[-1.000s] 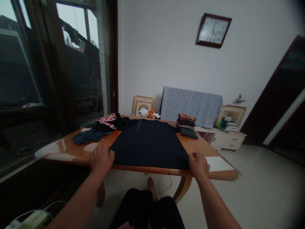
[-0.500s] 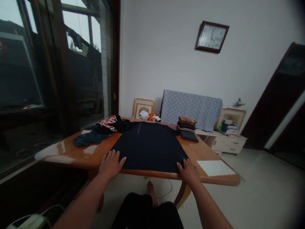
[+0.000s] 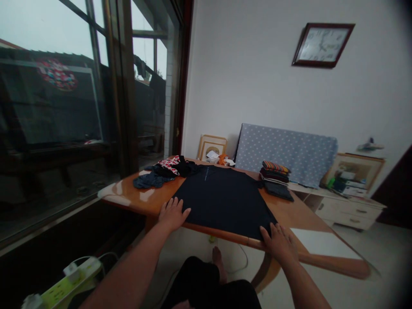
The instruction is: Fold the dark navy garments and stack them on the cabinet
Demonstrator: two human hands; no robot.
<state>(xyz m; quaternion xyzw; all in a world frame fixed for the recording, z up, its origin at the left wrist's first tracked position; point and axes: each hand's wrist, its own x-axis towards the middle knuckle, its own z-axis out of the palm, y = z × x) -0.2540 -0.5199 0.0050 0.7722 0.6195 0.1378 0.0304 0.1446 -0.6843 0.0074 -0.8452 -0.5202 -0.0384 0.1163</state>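
Wooden table (image 3: 289, 210) is under your fingers. Your left hand (image 3: 174, 214) and right hand (image 3: 280, 241) lie with fingers spread and released, upon near corners of the dark shirt (image 3: 222, 201), which stretches flat between and beyond them. Past your left fingers is a clothes heap (image 3: 156, 178); past your right, a folded pile (image 3: 276, 176).

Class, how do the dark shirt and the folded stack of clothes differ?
The dark shirt lies spread flat, while the folded stack rises in layers. The shirt is mostly one dark colour; the stack is multicoloured. The left hand and right hand touch the shirt, not the stack. Shirt and stack lie on the table.
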